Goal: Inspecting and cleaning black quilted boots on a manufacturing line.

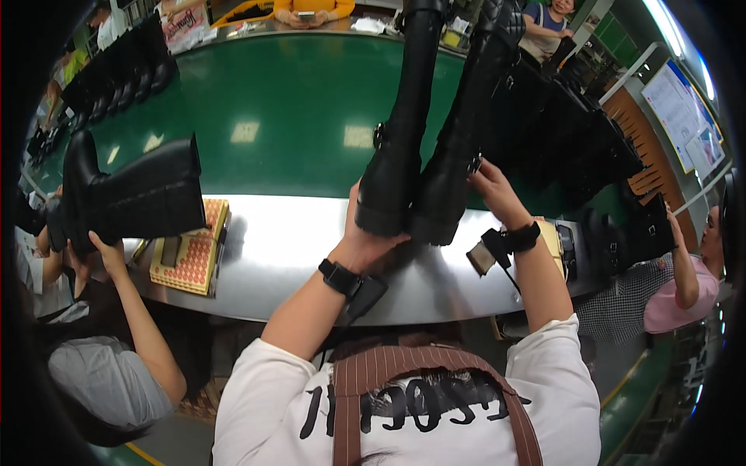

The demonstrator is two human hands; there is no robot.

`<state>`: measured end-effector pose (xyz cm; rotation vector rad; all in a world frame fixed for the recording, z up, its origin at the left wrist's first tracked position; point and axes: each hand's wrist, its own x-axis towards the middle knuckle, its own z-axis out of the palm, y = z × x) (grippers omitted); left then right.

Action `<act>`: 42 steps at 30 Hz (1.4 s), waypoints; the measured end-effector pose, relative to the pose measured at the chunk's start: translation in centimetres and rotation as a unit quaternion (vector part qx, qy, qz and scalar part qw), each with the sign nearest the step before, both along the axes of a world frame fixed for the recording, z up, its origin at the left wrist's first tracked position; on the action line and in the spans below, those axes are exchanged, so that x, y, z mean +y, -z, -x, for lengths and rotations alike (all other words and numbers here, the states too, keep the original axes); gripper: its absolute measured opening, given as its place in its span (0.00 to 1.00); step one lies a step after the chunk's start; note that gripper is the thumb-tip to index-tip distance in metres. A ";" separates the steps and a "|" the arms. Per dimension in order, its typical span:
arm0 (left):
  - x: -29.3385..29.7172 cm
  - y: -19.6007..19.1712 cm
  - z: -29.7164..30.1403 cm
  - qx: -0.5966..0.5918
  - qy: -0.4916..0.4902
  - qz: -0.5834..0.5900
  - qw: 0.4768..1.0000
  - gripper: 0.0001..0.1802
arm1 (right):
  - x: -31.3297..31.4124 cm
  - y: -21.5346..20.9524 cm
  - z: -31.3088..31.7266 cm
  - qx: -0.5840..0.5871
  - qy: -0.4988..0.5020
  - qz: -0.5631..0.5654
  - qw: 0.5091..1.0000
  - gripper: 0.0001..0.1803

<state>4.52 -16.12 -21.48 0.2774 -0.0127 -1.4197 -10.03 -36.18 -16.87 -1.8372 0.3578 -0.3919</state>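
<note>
Two tall black boots stand upright before me, toes toward me, shafts running to the top edge. My left hand wraps the foot of the left boot, its fingers under the sole near the toe. The right boot leans against it, its foot close by. My right hand is closed at the outer side of the right boot, fingertips pinching the buckle at its ankle. Dark bands with small attached pads circle both my wrists. Below the boots lies the shiny metal table edge.
Behind the metal edge runs a green conveyor belt. Rows of black boots stand far left, more on the right. A yellow sheet with red round stickers lies left. Co-workers on both sides hold boots; others stand across.
</note>
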 end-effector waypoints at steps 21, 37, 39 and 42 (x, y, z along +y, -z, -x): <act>0.1 0.3 -0.2 -0.495 -0.174 0.146 0.839 0.25 | 1.2 -4.7 2.6 -0.016 -0.082 0.046 0.995 0.48; 0.2 0.2 -0.4 -0.193 -0.022 0.110 0.975 0.19 | 9.5 -9.5 4.1 0.061 -0.215 0.371 0.901 0.27; -0.1 0.9 -2.2 -0.146 -0.052 0.099 0.983 0.19 | 9.5 -9.3 2.1 -0.024 -0.184 0.459 0.869 0.23; 0.7 3.4 -5.7 0.028 0.071 0.053 0.996 0.18 | 8.6 -8.6 -2.7 0.002 0.042 -0.015 0.999 0.19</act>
